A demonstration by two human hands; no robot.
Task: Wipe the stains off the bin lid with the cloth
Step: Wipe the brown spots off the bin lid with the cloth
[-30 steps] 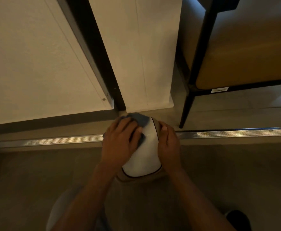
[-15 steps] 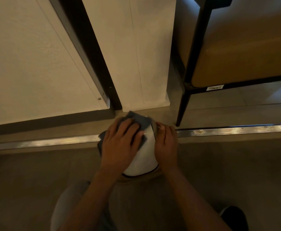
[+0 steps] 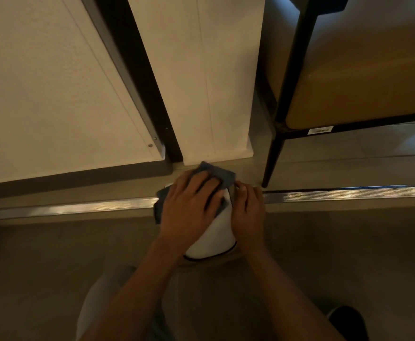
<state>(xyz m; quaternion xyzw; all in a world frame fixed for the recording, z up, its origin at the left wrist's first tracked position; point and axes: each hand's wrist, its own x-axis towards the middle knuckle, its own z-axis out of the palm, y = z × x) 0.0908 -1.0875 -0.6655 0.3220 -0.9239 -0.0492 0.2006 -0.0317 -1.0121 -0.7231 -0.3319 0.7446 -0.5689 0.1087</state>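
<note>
White bin lid (image 3: 211,239) sits low-centre in the head view, on top of a tan bin body, right at the person's knees; lid is domed w/ a thin dark line round its near edge. Any stains can't be made out in this dim light. Blue-grey cloth (image 3: 220,175) lies over the lid's far/left part, one corner sticking out past the fingertips toward the wall, another bit hanging off the left side. Left hand (image 3: 189,207) is flat on top of the cloth, fingers spread & nearly straight, pressing it onto the lid, not bunching it. Right hand (image 3: 247,215) rests on the lid's right side, fingers gently bent along the edge, touching lid; whether it actually grips the rim can't tell. Both forearms come up from the bottom of frame. Just beyond the bin a metal floor strip (image 3: 336,194) runs left-right across the tan floor. Behind it: cream wall panels w/ a dark vertical gap (image 3: 137,77) between them. Upper right, a chair w/ tan seat (image 3: 363,89) & black frame, its leg (image 3: 271,161) landing near the bin's right. Dark shoe (image 3: 346,323) at bottom right corner.
</note>
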